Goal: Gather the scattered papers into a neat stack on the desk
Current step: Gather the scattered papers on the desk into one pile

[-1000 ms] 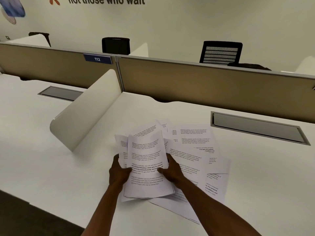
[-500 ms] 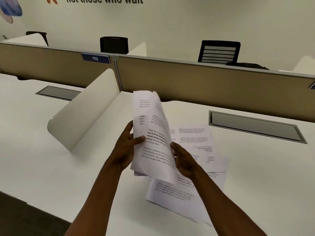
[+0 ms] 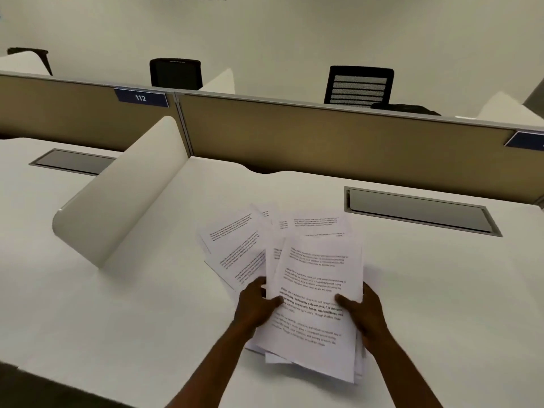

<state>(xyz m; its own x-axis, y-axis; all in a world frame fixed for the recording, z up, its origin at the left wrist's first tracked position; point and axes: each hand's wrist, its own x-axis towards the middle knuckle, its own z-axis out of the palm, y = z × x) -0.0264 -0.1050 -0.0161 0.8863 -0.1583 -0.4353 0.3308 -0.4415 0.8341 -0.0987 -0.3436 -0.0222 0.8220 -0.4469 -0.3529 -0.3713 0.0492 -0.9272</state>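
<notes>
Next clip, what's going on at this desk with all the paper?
A person is gathering printed sheets on a white desk. The left hand and right hand grip the two side edges of a bundle of papers, thumbs on top. The bundle is uneven, with sheet corners sticking out at the bottom. More loose sheets lie fanned out on the desk to the left and behind it, not yet squared into the stack.

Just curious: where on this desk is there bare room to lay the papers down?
Bare desk right of the papers, below the grey hatch; more on the left, below the white divider. The middle is crowded with fanned sheets and both hands.
</notes>
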